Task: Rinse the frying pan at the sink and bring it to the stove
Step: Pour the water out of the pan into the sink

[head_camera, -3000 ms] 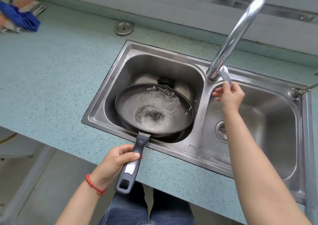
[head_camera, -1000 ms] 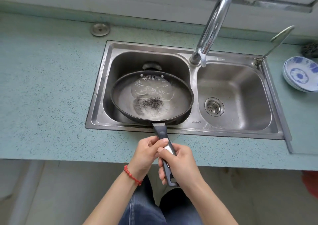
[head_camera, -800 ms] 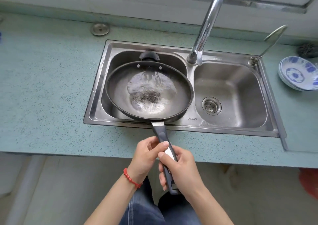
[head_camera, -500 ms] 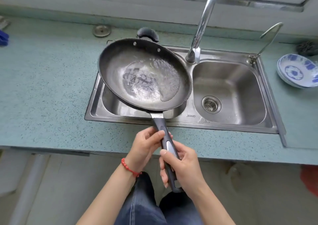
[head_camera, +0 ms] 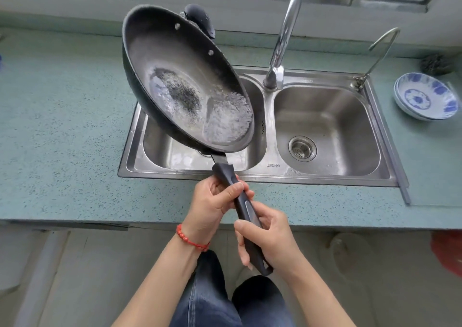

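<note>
the dark round non-stick frying pan (head_camera: 186,81) is lifted above the left basin of the stainless steel double sink (head_camera: 260,174), tilted so its far rim stands high and its near right side hangs low. a shallow pool of water (head_camera: 225,119) has gathered at that low side, with a dark speckled patch beside it on the pan's floor. two rivets show on the far inner wall, and a small dark helper grip sticks out past the far rim. the pan's long black handle (head_camera: 240,204) runs back toward the person over the front lip of the sink. the left hand (head_camera: 212,204), with a red beaded bracelet (head_camera: 190,239) at the wrist, is wrapped around the upper part of the handle, thumb laid across the top. the right hand (head_camera: 270,239) is clenched around the lower part, near the handle's end. the curved chrome tap (head_camera: 285,34) rises behind the divider between the basins. the right basin shows its round drain strainer (head_camera: 302,148). on the speckled blue-green surface (head_camera: 62,126) to the right of the sink sit stacked blue and white patterned bowls (head_camera: 426,96).
</note>
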`<state>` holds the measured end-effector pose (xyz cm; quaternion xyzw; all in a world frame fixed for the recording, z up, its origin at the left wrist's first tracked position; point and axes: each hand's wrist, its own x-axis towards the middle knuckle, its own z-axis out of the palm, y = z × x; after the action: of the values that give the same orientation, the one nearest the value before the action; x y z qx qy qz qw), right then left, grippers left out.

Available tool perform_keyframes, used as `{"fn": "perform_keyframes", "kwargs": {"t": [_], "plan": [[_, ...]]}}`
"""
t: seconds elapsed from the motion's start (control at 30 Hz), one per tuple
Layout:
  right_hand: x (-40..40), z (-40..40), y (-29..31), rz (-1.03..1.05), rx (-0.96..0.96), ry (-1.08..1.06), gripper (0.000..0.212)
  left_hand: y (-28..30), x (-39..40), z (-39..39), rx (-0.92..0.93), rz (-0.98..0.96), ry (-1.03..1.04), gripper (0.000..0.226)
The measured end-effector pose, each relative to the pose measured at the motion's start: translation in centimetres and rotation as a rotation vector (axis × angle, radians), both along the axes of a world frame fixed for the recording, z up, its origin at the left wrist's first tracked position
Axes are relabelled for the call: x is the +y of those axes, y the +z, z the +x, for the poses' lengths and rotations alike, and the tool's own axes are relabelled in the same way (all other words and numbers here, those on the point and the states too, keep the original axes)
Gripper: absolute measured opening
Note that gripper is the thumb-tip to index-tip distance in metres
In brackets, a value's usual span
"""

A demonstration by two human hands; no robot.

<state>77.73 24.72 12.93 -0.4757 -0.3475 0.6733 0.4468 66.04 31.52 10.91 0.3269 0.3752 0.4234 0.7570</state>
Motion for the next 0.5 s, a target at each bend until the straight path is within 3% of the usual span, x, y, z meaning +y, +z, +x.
{"fn": "perform_keyframes", "kwargs": {"t": [0.1, 0.3, 0.5], "plan": [[0.2, 0.3, -0.1, -0.008, -0.108, 0.01, 0.009, -0.1, -0.3, 0.0, 0.102, 0.038, 0.056, 0.022], [0.5, -1.0, -0.7, -0.063, -0.255, -0.067, 0.018, -0.3, 0.0, -0.2, 0.352, 0.118, 0.119, 0.012], [1.1, -3.3, -0.7, -0.066, -0.111, -0.195, 0.023, -0.1, 0.8, -0.9, 0.344, 0.121, 0.18, 0.009]]}}
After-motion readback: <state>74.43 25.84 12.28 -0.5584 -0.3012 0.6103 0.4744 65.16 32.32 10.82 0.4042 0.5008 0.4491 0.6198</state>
